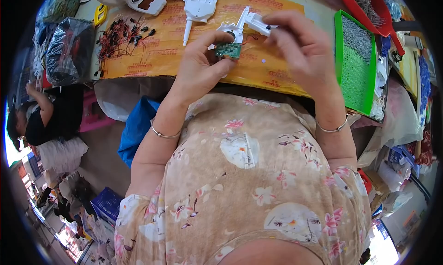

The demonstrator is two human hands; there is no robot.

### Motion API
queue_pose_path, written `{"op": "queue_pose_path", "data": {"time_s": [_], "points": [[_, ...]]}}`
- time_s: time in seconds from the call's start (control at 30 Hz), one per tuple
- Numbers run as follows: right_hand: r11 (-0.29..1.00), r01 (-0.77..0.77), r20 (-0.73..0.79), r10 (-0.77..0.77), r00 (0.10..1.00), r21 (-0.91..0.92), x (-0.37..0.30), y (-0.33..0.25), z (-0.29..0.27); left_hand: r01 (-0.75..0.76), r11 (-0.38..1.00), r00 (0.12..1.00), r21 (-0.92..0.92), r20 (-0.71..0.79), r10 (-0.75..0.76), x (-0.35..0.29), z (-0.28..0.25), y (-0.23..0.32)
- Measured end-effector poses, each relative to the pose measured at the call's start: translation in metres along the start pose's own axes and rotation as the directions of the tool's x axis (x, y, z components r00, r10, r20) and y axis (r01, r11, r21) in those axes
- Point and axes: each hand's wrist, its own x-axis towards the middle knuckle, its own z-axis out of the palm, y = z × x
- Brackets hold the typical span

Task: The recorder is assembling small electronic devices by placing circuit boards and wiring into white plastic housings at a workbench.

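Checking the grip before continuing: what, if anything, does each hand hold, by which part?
Left hand: the green circuit board, thumb at its lower edge. Right hand: blurred near the white plastic part; whether it holds anything cannot be told.

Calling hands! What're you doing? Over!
Left grip: holding green circuit board. Right grip: blurred, by white plastic piece, contact unclear. Wire pile: off left, not in the way.

The circuit board [228,51] is green, the mat [159,65] red-printed orange.
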Motion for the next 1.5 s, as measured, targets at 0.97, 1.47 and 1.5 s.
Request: {"op": "queue_pose_path", "data": {"time_s": [0.97, 1.47, 1.5], "points": [[0.861, 0.326, 0.384, -0.169, 0.908, -0.391, -0.022, 0.022, 0.041, 0.055, 0.968, 0.998, 0.246, -0.024, -0.051, 0.012, 0.003, -0.003], [0.748, 0.064, 0.242, 0.131, 0.961, -0.661, -0.006, -0.007, 0.02, 0.187, 0.467, 0.972, 0.864, -0.233, 0.043, -0.021, -0.085, 0.021], [0.744, 0.128, 0.268, 0.071, 0.961, -0.656, 0.003, -0.011, 0.024, 0.209, 0.475, 0.948, 0.855, -0.297, 0.117, -0.02, -0.093, 0.018]]}}
